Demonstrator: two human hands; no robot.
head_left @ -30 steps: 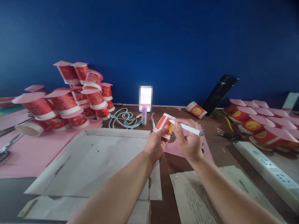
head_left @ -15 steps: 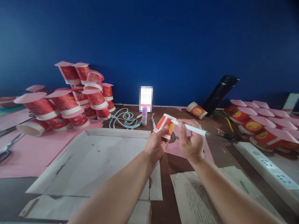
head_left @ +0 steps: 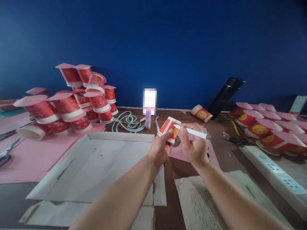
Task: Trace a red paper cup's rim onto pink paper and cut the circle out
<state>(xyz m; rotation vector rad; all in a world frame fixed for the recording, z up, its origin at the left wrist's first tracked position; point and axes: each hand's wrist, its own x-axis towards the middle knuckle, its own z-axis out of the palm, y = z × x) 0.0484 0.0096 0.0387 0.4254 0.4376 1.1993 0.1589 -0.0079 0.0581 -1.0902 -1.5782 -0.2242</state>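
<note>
From here, a hand could slip up the strip of brown tabletop between the white tray and the printed sheets, until the left hand blocks it. Another gap lies between the right hand and the power strip. Stacked cups bar the far left; a purple tube stands ahead. Rightward, disc-topped cups crowd together, how deep I can't quite tell.

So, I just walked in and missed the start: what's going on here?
A person's left hand holds a red-and-white paper cup tilted. The right hand grips a white pen, its tip at or close to the cup's side. Pink-topped cups stand stacked on the left; more sit grouped on the right.
</note>
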